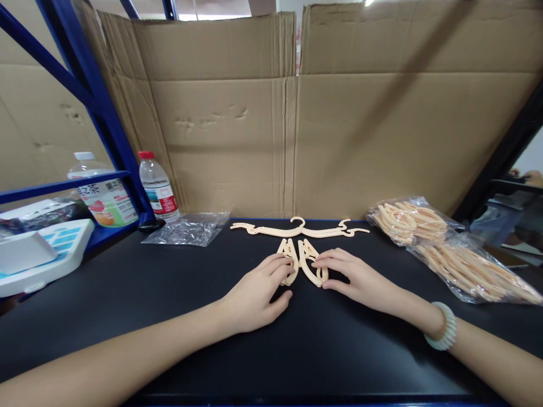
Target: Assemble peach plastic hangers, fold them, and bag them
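A cream plastic folding hanger lies on the black table, its two arms folded down side by side. My left hand rests its curled fingertips on the left arm, with the thumb lying apart on the tabletop. On the other side, my right hand grips the outer edge of the right arm between thumb and fingers. Just beyond is a second hanger, spread out flat with its hook pointing away from me. My fingers cover parts of the folded hanger.
Clear bags of cream hangers lie at the right. An empty-looking plastic bag and a red-capped bottle are at the back left. A white-and-blue plastic item sits at the left edge. Cardboard walls the back.
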Action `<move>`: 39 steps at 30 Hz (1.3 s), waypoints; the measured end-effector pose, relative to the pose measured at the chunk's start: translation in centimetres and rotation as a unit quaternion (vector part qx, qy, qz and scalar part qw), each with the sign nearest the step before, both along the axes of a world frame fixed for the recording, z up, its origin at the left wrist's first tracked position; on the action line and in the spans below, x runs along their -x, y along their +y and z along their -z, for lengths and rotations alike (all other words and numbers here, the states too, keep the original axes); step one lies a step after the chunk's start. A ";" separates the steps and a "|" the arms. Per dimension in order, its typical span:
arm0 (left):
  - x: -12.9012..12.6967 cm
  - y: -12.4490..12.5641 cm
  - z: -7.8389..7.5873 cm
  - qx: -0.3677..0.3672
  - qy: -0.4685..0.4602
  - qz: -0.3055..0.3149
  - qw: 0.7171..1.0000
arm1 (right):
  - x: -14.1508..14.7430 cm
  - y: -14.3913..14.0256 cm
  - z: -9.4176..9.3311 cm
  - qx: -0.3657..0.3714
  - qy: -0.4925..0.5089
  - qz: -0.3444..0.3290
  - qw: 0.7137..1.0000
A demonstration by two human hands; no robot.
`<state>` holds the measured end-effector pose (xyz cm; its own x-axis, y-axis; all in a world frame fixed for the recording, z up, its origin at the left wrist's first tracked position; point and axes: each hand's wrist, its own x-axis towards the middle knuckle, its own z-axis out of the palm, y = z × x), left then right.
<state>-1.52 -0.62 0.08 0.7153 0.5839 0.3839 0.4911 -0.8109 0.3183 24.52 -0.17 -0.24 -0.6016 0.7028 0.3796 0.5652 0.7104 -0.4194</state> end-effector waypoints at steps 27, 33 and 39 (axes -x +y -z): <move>0.6 1.8 0.0 0.047 -0.095 -0.159 0.982 | -0.5 0.5 -0.3 -0.007 0.022 -0.007 1.000; 0.5 2.0 0.4 0.061 -0.109 -0.137 0.983 | -0.4 0.6 -0.1 -0.018 0.026 -0.012 0.999; 0.5 2.1 0.6 0.055 -0.106 -0.139 0.983 | -0.3 0.8 0.4 -0.035 0.036 -0.004 0.999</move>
